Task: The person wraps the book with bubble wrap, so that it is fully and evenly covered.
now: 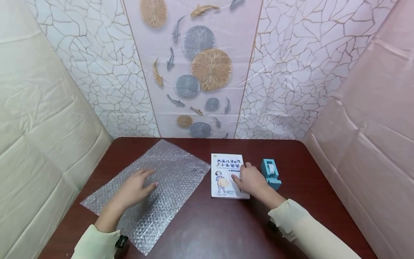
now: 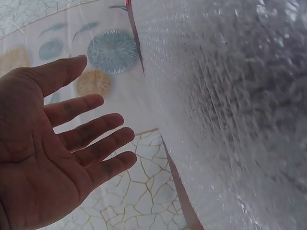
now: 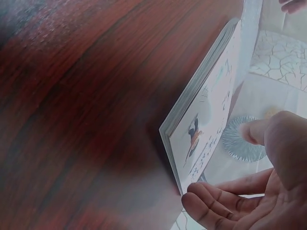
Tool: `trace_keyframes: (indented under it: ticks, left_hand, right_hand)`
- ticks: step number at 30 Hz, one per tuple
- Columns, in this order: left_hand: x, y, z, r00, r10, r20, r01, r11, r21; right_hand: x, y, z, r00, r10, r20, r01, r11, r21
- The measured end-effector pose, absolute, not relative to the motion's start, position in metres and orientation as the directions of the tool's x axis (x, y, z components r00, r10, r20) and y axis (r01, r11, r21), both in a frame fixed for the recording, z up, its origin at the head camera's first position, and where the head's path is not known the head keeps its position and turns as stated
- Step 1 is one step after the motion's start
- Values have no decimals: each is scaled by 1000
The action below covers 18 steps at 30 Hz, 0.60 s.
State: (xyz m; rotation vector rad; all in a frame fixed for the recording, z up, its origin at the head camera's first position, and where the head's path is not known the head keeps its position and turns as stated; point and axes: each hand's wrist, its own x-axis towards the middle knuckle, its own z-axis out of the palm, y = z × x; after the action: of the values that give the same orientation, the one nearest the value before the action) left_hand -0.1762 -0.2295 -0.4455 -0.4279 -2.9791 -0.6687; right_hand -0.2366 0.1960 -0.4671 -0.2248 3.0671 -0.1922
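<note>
The white book (image 1: 223, 181) with a cartoon figure on its cover lies flat, just under the thumb of the right hand (image 1: 253, 180), which hides part of its right-hand edge. That thumb stands apart from the other fingers; these are at the book's edge, though whether they touch it I cannot tell. Left of these fingers, past the book, a sheet of bubble wrap (image 1: 171, 180) lies askew, its nearest corner just beside the cover's left edge. The left hand (image 1: 134, 189) hovers over that sheet, thumb and fingers spread apart and holding nothing, blocking part of the sheet from above. On the other side of the right fingers, close behind the knuckles, sits a blue tape dispenser (image 1: 271, 176) with a roll in it. Beneath both hands is the dark red table (image 1: 200, 226); beyond the fingertips hangs a patterned cloth (image 1: 211, 70) with fish and round leaves.
</note>
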Motion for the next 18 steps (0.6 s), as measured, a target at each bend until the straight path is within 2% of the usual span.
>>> trace_keyframes:
  ticks: [9,18]
  left_hand:
    - [-184,-214,-445,-967,246,64,249,866,434]
    - [-193,-199,-449,-962,260,85,270,859,434]
  right_hand:
    - [-234,199,-475,-989,-124,-74,-111,980,-167]
    - [-236,203,-476,-989,-119,-88,-103,980,-168]
